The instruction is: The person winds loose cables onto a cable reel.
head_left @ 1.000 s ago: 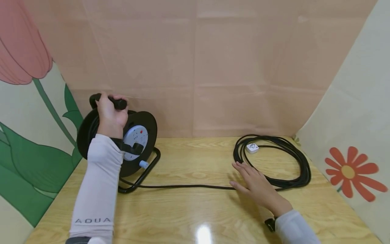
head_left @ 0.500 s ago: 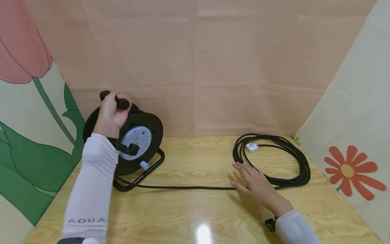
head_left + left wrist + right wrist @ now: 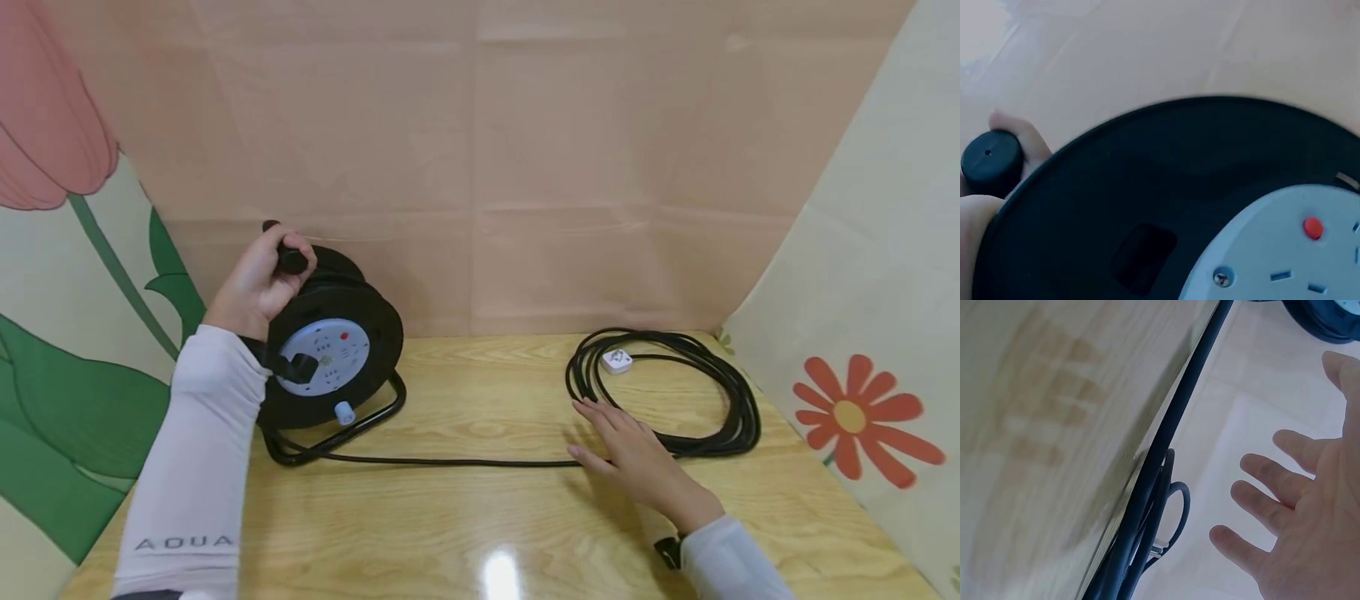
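My left hand (image 3: 258, 283) grips the black handle (image 3: 292, 260) on top of a cable reel (image 3: 378, 329), which stands on a tube frame at the left. The reel's round light-blue socket panel (image 3: 348, 354) has a red button and faces front; the left wrist view shows it close up (image 3: 1260, 250). From the reel a black cable (image 3: 450, 462) runs right across the table, passing under my right hand (image 3: 637, 467) in the head view. That hand is held with its fingers straight and spread, palm down. Behind it lies a loose coil of cable (image 3: 744, 408) with a white plug (image 3: 617, 360).
A wooden table (image 3: 465, 533) carries everything. Behind it rises a pinkish backdrop (image 3: 480, 167), with flower-printed panels (image 3: 847, 417) on either side. Light-blue plastic (image 3: 345, 413) sticks out low on the reel's face.
The cable reel has turned so its socket panel faces more to the front, my left hand and forearm swinging with it. My right hand and the coil have stayed in place.
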Demonstrator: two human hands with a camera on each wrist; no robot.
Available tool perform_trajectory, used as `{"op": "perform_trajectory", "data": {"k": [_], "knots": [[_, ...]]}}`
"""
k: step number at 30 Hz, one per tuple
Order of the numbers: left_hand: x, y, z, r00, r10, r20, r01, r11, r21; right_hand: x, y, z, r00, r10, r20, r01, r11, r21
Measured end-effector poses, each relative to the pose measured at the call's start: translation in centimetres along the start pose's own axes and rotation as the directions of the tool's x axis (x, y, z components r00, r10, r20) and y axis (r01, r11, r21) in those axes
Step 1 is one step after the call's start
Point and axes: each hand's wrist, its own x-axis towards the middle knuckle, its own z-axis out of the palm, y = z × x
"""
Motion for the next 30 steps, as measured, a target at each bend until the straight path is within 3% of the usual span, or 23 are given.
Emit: {"op": "perform_trajectory", "data": {"k": [3, 7, 10, 13, 19, 25, 30], "knots": [[0.1, 0.3, -0.3, 0.996, -0.07, 0.049, 0.072, 0.997, -0.023, -0.1, 0.0, 0.1, 1.0, 0.005, 0.004, -0.005, 1.0, -0.001], [0.5, 0.8, -1.0, 0.972, -0.193, 0.135, 0.202, 0.978, -0.057, -0.2, 0.0, 0.1, 0.999, 0.027, 0.021, -0.027, 1.0, 0.009], [0.6, 1.1, -1.2, 0.956, -0.243, 0.165, 0.257, 0.964, -0.07, -0.1, -0.1, 0.0, 0.999, 0.036, 0.031, -0.037, 0.999, 0.022], [0.2, 1.1, -0.8, 0.967, -0.216, 0.137, 0.221, 0.975, -0.022, 0.0, -0.2, -0.1, 0.999, 0.029, 0.029, -0.029, 0.999, 0.021], [-0.8, 0.6, 0.2, 0.996, -0.083, 0.016, 0.081, 0.993, 0.083, 0.1, -0.2, 0.2, 0.999, 0.028, 0.041, -0.029, 0.999, 0.029], [-1.0, 0.1, 1.0, 0.997, -0.02, -0.071, 0.022, 0.999, 0.039, 0.2, -0.2, 0.6, 0.999, 0.023, 0.045, -0.025, 0.999, 0.033], [0.2, 0.1, 0.4, 0.998, 0.006, -0.063, 0.001, 0.994, 0.11, 0.1, -0.2, 0.5, 0.999, 0.031, 0.039, -0.032, 0.999, 0.017]]}}
